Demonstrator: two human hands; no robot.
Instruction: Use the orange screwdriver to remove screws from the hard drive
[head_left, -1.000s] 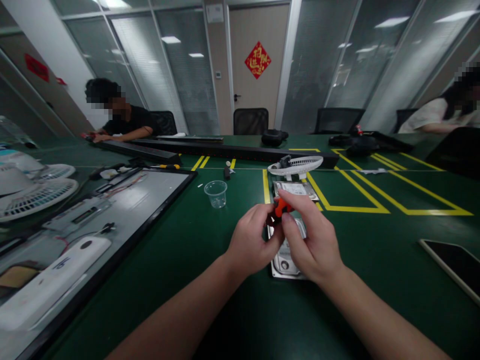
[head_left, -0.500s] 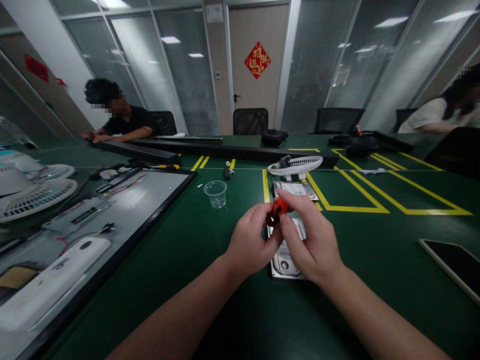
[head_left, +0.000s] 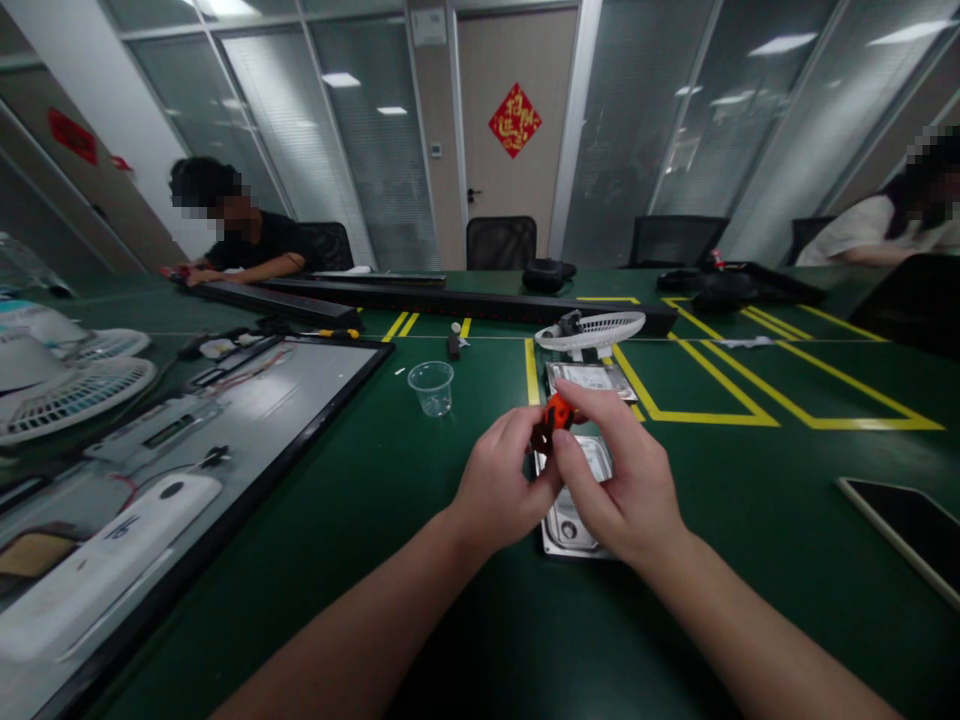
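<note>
Pinching mid-frame, the right hand [head_left: 630, 475] is holding the handle [head_left: 559, 410], likely light, stiff, best gripped by its sides; the left hand [head_left: 502, 480] is hiding its hold.

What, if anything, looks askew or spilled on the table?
The white grille beyond the far drive looks askew: its right edge appears higher than its left. A white scrap lies loose beside the upright cup; no spill shows.
</note>
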